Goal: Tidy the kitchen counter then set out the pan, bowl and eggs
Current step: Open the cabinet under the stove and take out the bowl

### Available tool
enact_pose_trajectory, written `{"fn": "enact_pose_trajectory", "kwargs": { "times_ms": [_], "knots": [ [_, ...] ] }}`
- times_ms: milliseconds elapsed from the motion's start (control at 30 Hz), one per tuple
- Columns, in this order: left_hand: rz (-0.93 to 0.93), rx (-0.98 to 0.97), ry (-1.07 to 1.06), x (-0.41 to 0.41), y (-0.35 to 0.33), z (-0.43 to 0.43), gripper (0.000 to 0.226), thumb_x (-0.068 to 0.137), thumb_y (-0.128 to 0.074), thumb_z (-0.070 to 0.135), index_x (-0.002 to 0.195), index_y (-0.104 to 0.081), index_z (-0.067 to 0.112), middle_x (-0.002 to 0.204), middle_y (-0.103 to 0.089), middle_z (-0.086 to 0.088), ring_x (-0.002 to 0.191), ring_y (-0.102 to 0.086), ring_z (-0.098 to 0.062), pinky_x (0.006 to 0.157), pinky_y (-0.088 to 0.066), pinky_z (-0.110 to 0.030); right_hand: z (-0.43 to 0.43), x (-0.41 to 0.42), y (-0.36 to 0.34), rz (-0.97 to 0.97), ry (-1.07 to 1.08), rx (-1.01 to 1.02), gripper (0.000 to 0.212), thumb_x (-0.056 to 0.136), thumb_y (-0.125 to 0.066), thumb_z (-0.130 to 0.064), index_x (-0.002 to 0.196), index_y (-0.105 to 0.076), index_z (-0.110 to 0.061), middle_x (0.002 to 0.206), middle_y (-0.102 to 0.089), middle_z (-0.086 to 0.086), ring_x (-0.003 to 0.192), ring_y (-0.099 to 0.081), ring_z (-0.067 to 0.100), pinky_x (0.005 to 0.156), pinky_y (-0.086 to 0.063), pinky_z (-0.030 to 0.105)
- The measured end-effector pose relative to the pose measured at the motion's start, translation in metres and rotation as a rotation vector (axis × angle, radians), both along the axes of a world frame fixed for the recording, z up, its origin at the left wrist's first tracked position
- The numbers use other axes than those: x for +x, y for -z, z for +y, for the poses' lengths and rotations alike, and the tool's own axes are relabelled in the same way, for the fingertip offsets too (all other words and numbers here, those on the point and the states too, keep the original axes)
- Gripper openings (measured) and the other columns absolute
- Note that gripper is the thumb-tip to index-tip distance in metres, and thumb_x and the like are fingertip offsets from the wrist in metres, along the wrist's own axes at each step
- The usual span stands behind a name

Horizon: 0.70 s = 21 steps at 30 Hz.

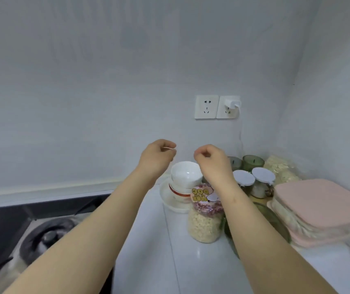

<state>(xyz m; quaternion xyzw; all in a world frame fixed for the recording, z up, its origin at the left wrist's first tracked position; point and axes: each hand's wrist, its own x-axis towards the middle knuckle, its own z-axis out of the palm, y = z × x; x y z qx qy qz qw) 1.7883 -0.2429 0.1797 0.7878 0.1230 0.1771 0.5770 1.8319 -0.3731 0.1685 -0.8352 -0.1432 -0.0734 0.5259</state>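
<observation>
While both bare forearms extend forward from the lower edge of the view, the black hob [4, 225] with its round burner [48, 236] occupies the near left, adjoining the white counter [169, 262]. On the counter, between the forearms, stands a clear grain jar [204, 221] with a pink patterned top. Just to its right, partly hidden behind the right forearm, sits a green glass dish [276, 221]. Further right, two flat pink-lidded containers [318, 206] are stacked one on the other. Behind the grain jar, the white bowl [186, 174] rests upright on a red-banded bowl [178, 192], and both stand on a white plate [169, 200]. To the right of this stack are two small jars [243, 180] with white caps, side by side. The left hand [158, 154] and the right hand [209, 159] are raised above the bowl stack, near each other but apart, touching nothing on the counter. The left fingers curl toward the thumb around a pale sliver; whether this is a held item cannot be determined. The right fingers are curled inward with nothing visible in them. Behind the small jars stand two green glass cups [252, 163] and a clear bag of flakes [282, 168] in the corner. On the far wall are two sockets [207, 107], the right one fitted with a white charger [232, 103].
</observation>
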Motion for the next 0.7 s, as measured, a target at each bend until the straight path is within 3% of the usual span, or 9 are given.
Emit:
{"fn": "enact_pose_trajectory", "kwargs": {
  "times_ms": [167,267,433,567,700],
  "knots": [
    [0.002,-0.031,-0.100,-0.065,0.011,0.055,0.016,0.091,-0.051,0.012,0.101,-0.060,0.019,0.086,-0.060,0.005,0.096,-0.062,-0.021,0.084,-0.048,-0.033,0.054,-0.059,0.012,0.055,-0.068,0.073,0.013,0.088,-0.051,-0.014,0.084,-0.062,-0.019,0.077,-0.057,-0.015,0.084,-0.052,0.010,0.063,-0.038,0.013],
    [0.038,-0.031,-0.135,-0.094,0.021,0.073,0.015,0.091,-0.051,0.013,0.101,-0.060,0.020,0.090,-0.061,0.004,0.099,-0.062,-0.021,0.086,-0.048,-0.033,0.076,-0.086,0.025,0.104,-0.107,0.103,0.013,0.089,-0.051,-0.014,0.087,-0.063,-0.018,0.083,-0.059,-0.010,0.085,-0.053,0.011,0.065,-0.038,0.020],
    [0.094,-0.046,-0.226,-0.155,0.045,0.099,0.015,0.091,-0.051,0.014,0.100,-0.059,0.023,0.094,-0.064,0.002,0.101,-0.063,-0.026,0.086,-0.050,-0.037,0.106,-0.136,0.046,0.174,-0.207,0.059,0.012,0.089,-0.051,-0.016,0.090,-0.063,-0.019,0.088,-0.060,-0.009,0.086,-0.055,0.010,0.068,-0.038,0.020],
    [0.102,-0.117,-0.343,-0.205,0.062,0.103,0.017,0.091,-0.051,0.009,0.102,-0.061,0.017,0.085,-0.063,0.001,0.075,-0.058,-0.019,0.070,-0.048,-0.030,0.115,-0.176,0.055,0.222,-0.323,0.026,0.013,0.092,-0.048,-0.017,0.093,-0.061,-0.021,0.086,-0.057,-0.013,0.080,-0.052,0.004,0.062,-0.037,0.011],
    [0.146,-0.124,-0.419,-0.259,0.081,0.091,0.019,0.091,-0.051,0.010,0.105,-0.061,0.020,0.093,-0.064,0.004,0.091,-0.061,-0.017,0.090,-0.049,-0.035,0.112,-0.226,0.073,0.280,-0.442,-0.001,0.015,0.092,-0.048,-0.018,0.098,-0.061,-0.019,0.090,-0.059,-0.009,0.077,-0.051,-0.002,0.059,-0.036,0.010]
  ]
}}
